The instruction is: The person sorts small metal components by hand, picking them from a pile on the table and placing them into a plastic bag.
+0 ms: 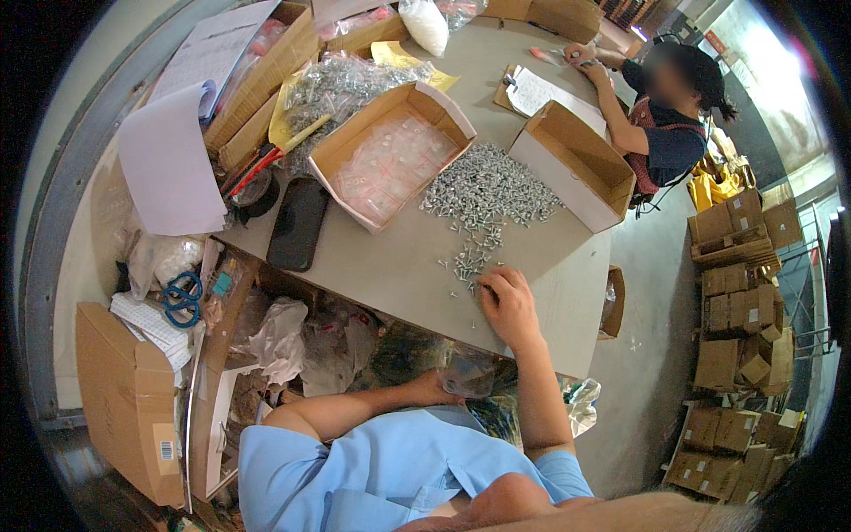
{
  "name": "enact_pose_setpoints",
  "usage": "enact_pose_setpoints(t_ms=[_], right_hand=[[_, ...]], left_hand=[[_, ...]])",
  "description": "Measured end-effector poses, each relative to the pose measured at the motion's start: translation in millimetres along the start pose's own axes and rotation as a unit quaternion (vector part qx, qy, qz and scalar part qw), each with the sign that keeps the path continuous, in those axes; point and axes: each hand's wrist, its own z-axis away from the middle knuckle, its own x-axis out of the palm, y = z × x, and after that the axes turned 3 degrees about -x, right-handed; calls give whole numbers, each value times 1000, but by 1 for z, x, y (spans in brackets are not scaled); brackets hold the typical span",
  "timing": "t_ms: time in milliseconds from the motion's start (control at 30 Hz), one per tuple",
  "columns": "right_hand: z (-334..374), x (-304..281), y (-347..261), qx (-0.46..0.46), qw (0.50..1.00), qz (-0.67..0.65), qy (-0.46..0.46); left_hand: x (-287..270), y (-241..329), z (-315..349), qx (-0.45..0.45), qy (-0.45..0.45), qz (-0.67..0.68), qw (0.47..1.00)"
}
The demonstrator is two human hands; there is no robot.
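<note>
Right hand, fingers curled at screws; left hand near clear plastic; we cannot tell either's grasp; carton bears barcode label

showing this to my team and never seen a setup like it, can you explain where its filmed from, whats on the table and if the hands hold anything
There is no machine here: a person works with a bare right hand and left hand. The single picture comes from a wide fisheye camera on their head, looking down, so straight edges bend.

On the table lie a pile of small screws, a dark phone, an open box of clear little bags and a second open box.

The right hand's fingers reach the near end of the pile; whether they pinch a screw is too small to tell. The left hand is by some clear plastic; holding it or not, I cannot tell.
</note>
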Motion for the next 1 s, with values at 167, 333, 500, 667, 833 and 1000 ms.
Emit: enact_pose_setpoints(t_ms=[167,333,500,667,833,1000], right_hand=[[34,-10,-6,77,997,14,5],[55,-40,-35,114,971,-110,-181],[23,-27,-39,189,968,-109,-127],[2,19,-31,66,997,-6,30],[-3,34,-46,39,999,26,3],[8,32,-42,38,998,45,-3]], left_hand=[[0,12,1,-19,5,-30,999],[7,-9,-9,36,-5,18,999],[7,-10,-8,46,3,36,998],[4,-3,-7,-28,-33,109,993],[7,-23,-9,21,-22,65,997],[8,-20,-12,40,-20,48,998]])
